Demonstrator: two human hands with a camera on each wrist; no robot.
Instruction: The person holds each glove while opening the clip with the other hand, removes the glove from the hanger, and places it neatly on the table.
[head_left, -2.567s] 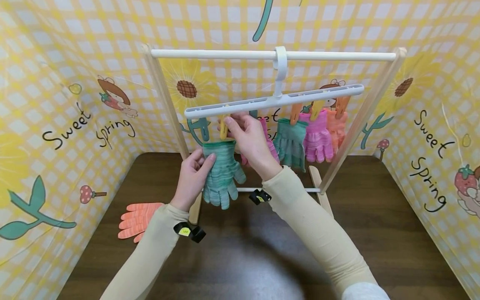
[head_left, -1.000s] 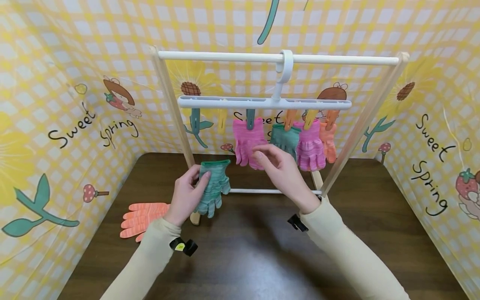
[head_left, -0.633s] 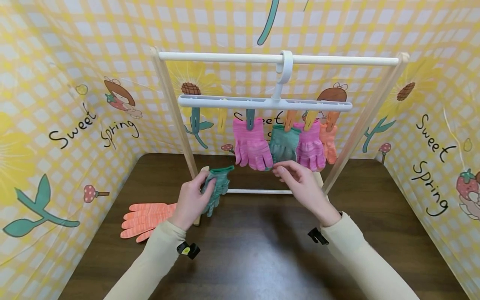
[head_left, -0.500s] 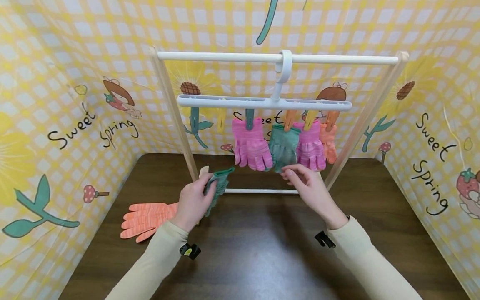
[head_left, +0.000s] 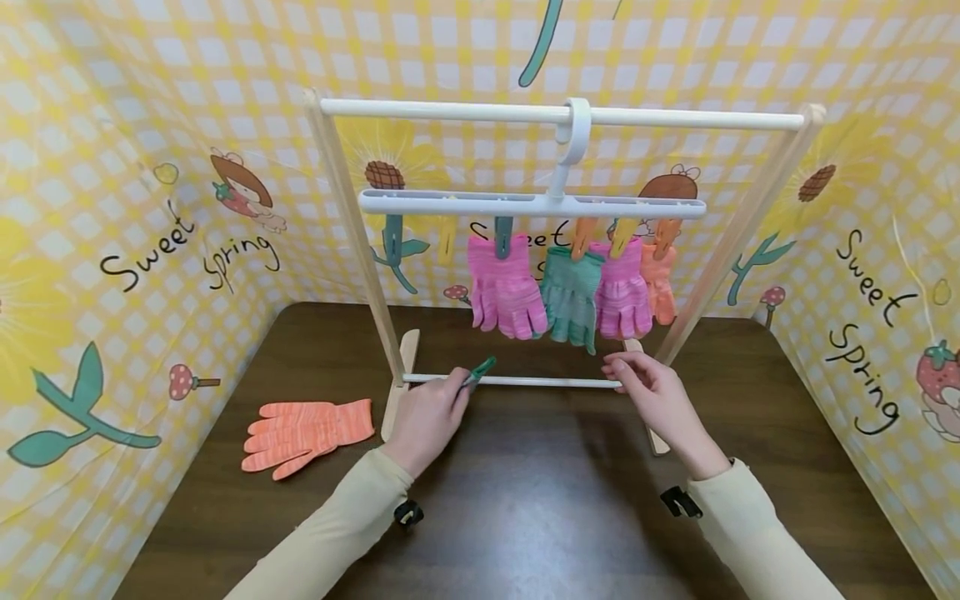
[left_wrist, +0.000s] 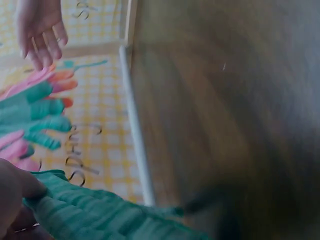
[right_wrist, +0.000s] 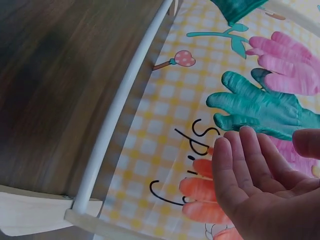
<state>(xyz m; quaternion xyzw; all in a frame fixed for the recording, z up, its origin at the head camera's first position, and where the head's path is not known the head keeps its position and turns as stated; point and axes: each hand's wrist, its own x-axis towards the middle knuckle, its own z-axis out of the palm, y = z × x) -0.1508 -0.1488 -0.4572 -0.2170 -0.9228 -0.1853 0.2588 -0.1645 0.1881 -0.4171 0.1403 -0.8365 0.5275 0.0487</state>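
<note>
My left hand (head_left: 427, 421) pinches a green knit glove (left_wrist: 100, 212) low in front of the rack; in the head view only its cuff shows past the fingers. My right hand (head_left: 656, 404) is bare of any object, fingers loosely bent, beside the rack's lower right bar. From the white hanger (head_left: 465, 203) hang a pink glove (head_left: 506, 292), a green glove (head_left: 572, 296), another pink glove (head_left: 624, 292) and an orange glove (head_left: 660, 287), each under a clip. Toward the hanger's left end, a dark green clip (head_left: 392, 240) and a yellow clip (head_left: 446, 240) hold nothing.
An orange glove (head_left: 307, 432) lies flat on the dark wooden table (head_left: 525, 517), left of the rack. The rack has wooden posts (head_left: 360, 242), a white top rod (head_left: 450, 110) and a low white crossbar (head_left: 532, 382). Checked cloth walls (head_left: 127, 167) surround the table.
The green glove has come down from beneath the yellow clip and now moves rightward in my left hand. My right hand has left the clip, going down and right. The tilted hanger has levelled.
</note>
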